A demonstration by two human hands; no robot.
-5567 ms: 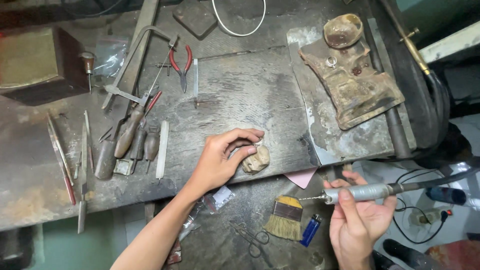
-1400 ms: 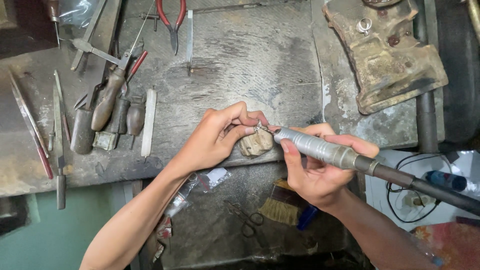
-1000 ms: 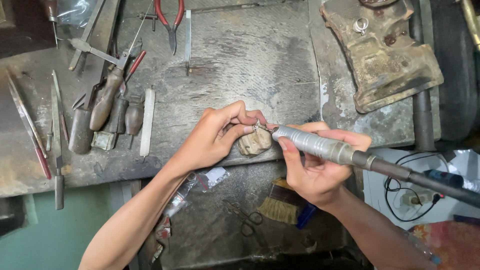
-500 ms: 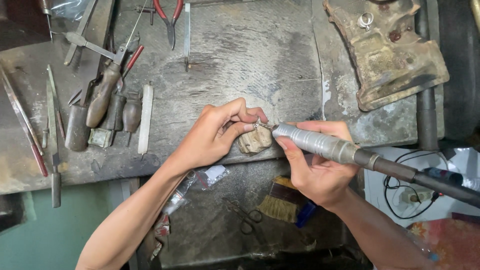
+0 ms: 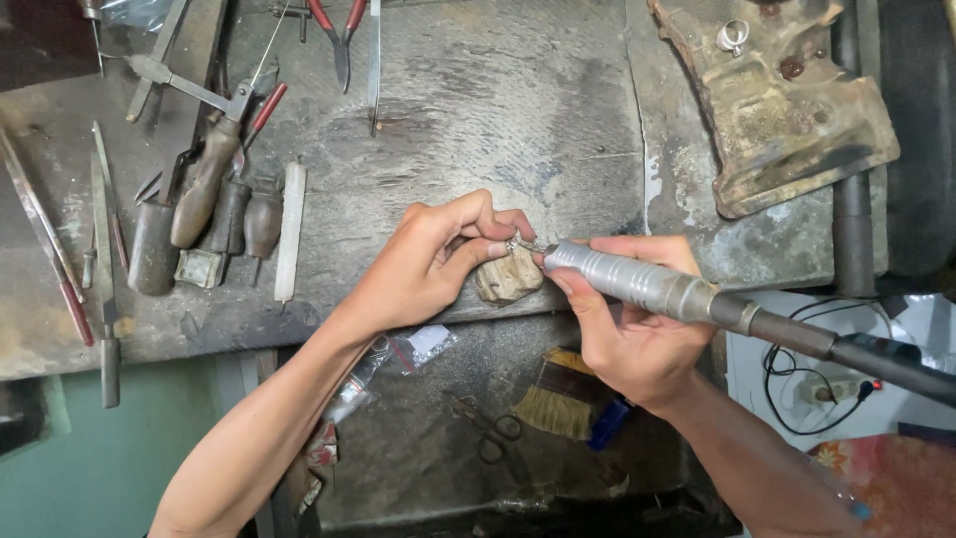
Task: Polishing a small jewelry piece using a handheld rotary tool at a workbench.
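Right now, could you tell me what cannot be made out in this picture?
Head view:
- Small piece at the left hand: fingertips cover it, too small.
- Tip of the rotary tool in the right hand: tiny, hidden there.
- Pliers: cut off by the top edge.
- Brush: partly behind the right hand.

From the bench peg (image 5: 508,277), bare worn benchtop (image 5: 478,110) lies open toward twelve o'clock. At nine o'clock a white stick (image 5: 290,231) and wooden-handled tools (image 5: 204,189) crowd the way. At two o'clock a rusty block (image 5: 787,110) blocks passage; the lower shelf looks cluttered.
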